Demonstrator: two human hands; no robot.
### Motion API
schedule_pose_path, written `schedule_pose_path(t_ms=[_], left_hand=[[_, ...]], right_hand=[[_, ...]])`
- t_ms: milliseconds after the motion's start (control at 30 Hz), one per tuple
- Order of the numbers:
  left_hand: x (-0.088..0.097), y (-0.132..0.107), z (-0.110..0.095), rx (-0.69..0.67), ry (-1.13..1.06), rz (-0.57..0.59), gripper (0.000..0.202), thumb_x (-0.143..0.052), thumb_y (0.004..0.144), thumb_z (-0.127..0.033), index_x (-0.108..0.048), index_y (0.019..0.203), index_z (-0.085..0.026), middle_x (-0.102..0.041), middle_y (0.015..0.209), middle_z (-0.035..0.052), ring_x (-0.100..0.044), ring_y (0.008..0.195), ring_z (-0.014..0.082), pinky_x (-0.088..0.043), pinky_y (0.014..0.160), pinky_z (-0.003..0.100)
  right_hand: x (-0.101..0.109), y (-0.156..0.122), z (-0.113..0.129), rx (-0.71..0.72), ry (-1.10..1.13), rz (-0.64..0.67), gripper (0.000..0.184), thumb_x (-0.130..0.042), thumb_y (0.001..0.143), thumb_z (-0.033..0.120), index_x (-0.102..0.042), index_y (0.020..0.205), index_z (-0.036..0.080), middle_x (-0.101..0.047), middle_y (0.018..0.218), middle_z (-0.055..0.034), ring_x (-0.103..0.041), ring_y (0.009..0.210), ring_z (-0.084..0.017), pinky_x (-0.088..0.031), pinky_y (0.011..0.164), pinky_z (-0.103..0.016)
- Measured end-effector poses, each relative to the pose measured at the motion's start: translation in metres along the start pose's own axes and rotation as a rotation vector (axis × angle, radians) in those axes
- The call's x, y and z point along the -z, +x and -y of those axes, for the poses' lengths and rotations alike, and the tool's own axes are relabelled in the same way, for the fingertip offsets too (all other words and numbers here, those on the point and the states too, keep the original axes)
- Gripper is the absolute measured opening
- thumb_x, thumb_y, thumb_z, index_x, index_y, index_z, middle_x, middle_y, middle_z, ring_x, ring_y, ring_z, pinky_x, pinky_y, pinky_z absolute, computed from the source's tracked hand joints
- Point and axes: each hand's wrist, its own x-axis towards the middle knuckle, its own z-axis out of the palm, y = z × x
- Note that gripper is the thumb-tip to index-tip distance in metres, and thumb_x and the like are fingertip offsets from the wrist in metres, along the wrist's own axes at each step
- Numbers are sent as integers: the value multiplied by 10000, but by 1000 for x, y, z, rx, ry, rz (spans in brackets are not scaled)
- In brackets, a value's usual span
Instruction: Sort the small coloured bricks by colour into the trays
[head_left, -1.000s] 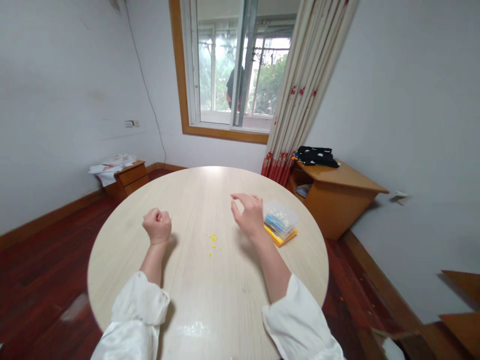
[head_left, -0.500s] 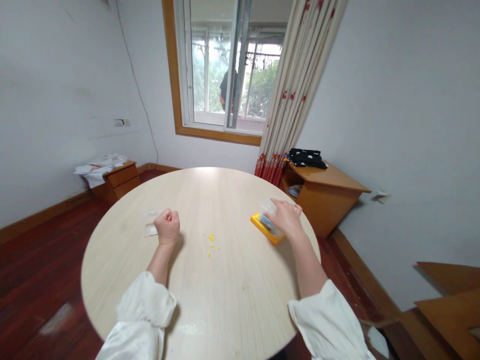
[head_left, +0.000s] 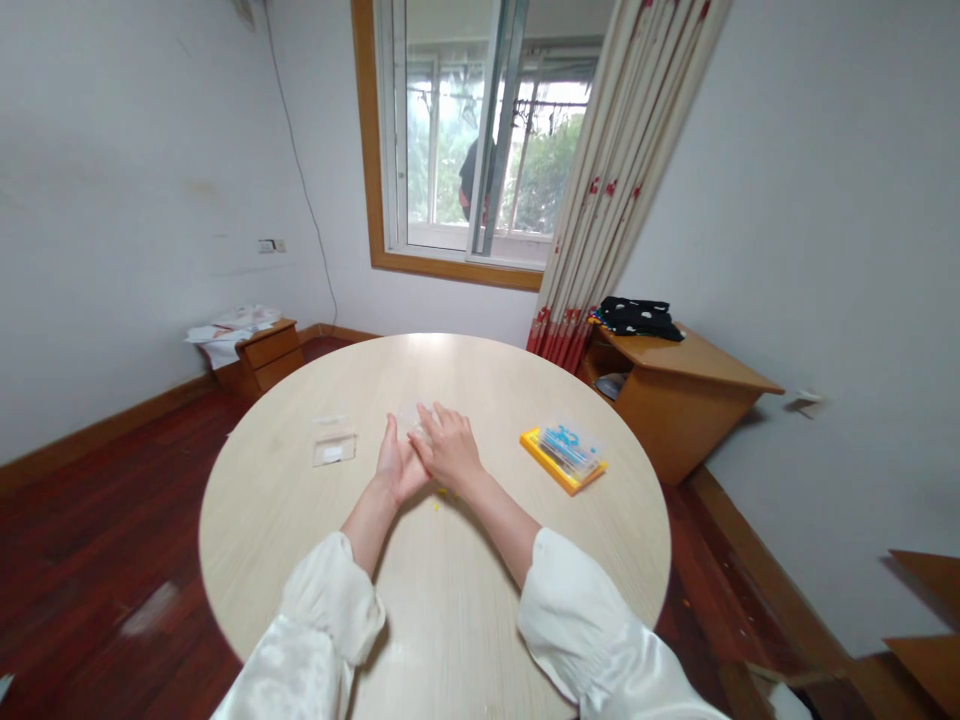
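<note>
Over the middle of the round table [head_left: 450, 620], my left hand [head_left: 397, 468] is turned palm up with its thumb apart from the fingers. My right hand [head_left: 451, 447] reaches across it, palm down, its fingertips curled round a small clear plastic box [head_left: 410, 415]. The hands touch or overlap, and what lies in the left palm is hidden. A few small yellow pieces [head_left: 441, 492] lie on the table just below my hands, partly covered by the right wrist. To the right, a clear case with blue pieces [head_left: 570, 446] rests on a yellow tray [head_left: 541, 464].
An open clear case [head_left: 334, 451] lies on the table at the left. A wooden cabinet [head_left: 690, 410] with folded black cloth [head_left: 639, 317] stands beyond the table's right edge. Papers [head_left: 234, 325] cover a low drawer unit at the left. A person [head_left: 470, 180] shows through the window.
My right hand has moved left from the yellow tray with a clear plastic box. My left hand has gone from a fist to an open palm and moved right. The view has turned slightly left.
</note>
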Motion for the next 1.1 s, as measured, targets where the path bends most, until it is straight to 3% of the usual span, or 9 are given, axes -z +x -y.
schedule_pose_path(t_ms=[233, 533, 700, 833, 1000, 1100], left_hand=[[12, 12, -1, -123, -80, -233, 345, -399, 883, -391, -613, 962, -132, -684, 777, 60, -669, 719, 173, -528, 777, 321], [18, 16, -1, -127, -54, -268, 267, -432, 790, -327, -611, 874, -147, -658, 699, 44, -639, 607, 173, -525, 685, 330], [13, 9, -2, 0, -18, -207, 315, -406, 777, -432, -568, 812, -163, -629, 691, 77, -615, 596, 221, -493, 590, 380], [5, 5, -3, -10, 15, -176, 338, -383, 789, -468, -549, 860, -182, -616, 710, 75, -597, 583, 214, -458, 531, 339], [-1, 4, -2, -63, 81, -146, 409, -376, 792, -506, -549, 998, -198, -634, 876, 104, -623, 666, 240, -449, 533, 338], [-2, 5, 0, -71, 119, -154, 467, -365, 796, -521, -534, 1097, -206, -634, 890, 106, -627, 667, 237, -459, 544, 344]], right_hand=[[-12, -1, -1, 55, -69, 77, 472, -408, 912, 417, -496, 1302, 165, -473, 1355, -184, -475, 1138, -304, -346, 911, -447], [-9, 4, 1, 56, -30, 116, 403, -410, 911, 380, -550, 1236, 188, -562, 1279, -141, -546, 1092, -279, -400, 865, -405], [2, 15, -3, -150, 209, 92, 333, -353, 942, 355, -650, 1067, 270, -701, 1036, -59, -640, 932, -196, -442, 781, -297], [5, 29, -13, -230, 538, -1, 269, -484, 879, 408, -684, 916, 233, -718, 885, -52, -656, 851, -195, -457, 756, -284], [-12, 38, -28, -699, 1271, -252, 359, -641, 739, 468, -612, 934, 168, -685, 700, -25, -643, 603, -157, -494, 580, -261], [-32, 32, -27, -894, 1492, -400, 396, -659, 705, 520, -583, 859, 163, -666, 639, -29, -654, 614, -167, -519, 588, -268]])
